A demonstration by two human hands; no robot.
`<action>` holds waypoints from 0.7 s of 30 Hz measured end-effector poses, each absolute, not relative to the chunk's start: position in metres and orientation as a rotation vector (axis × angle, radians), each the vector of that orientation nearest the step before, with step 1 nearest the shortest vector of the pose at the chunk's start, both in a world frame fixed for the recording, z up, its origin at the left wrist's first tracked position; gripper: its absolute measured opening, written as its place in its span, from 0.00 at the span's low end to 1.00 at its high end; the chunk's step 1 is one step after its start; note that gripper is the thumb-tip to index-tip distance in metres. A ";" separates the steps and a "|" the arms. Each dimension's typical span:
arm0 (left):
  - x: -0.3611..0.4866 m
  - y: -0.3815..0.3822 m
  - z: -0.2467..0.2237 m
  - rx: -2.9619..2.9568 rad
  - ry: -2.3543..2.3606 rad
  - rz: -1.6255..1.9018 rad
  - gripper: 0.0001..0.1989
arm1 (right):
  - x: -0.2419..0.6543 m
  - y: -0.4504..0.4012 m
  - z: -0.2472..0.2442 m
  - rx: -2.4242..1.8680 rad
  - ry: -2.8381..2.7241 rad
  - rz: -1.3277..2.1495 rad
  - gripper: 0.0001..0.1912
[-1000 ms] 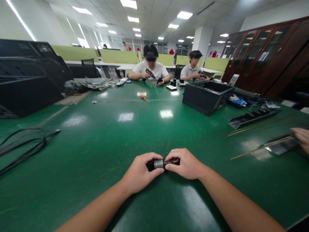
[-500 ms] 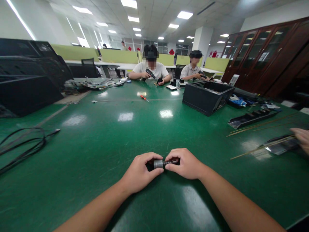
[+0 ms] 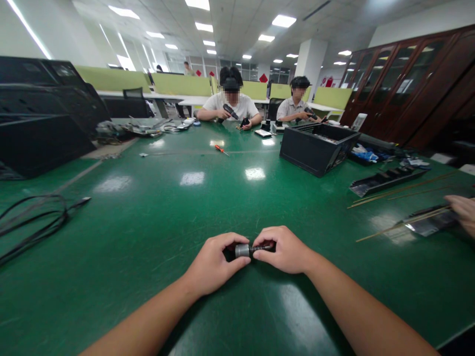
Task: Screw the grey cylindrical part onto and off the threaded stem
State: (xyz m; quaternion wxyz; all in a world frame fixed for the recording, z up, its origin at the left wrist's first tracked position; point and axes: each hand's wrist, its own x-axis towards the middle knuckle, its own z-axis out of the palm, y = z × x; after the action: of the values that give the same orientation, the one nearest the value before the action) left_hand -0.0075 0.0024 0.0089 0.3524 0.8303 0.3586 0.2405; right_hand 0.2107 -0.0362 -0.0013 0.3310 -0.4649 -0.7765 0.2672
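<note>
Just above the green tabletop, my left hand (image 3: 213, 264) closes thumb and fingers around a grey metal cylinder (image 3: 243, 250) that looks like a small motor. From the cylinder's right end a dark ridged shaft (image 3: 261, 248) runs towards my right hand (image 3: 284, 251). The thumb and fingers of that hand are pinched about the shaft, and its far end is partly hidden in the palm. Cylinder and shaft lie in one line, roughly level.
A black metal case (image 3: 317, 151) stands at right centre, with an orange screwdriver (image 3: 221, 150) further left. Black cables (image 3: 55, 217) lie at left. Thin brass-coloured rods (image 3: 386, 232) lie near another person's hand (image 3: 462, 207). Two people with power drills sit opposite.
The whole view has shifted very slightly. Both my hands keep the same hold on the cylinder and shaft.
</note>
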 end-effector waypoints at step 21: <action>-0.007 0.002 0.010 2.131 0.934 0.631 0.12 | 0.213 -0.036 -0.001 -1.219 -2.046 0.685 0.04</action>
State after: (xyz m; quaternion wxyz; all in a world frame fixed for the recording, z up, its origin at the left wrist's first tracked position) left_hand -0.0071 0.0021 0.0102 0.3574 0.8255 0.3620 0.2446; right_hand 0.2129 -0.0358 -0.0009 0.3257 -0.4652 -0.7805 0.2612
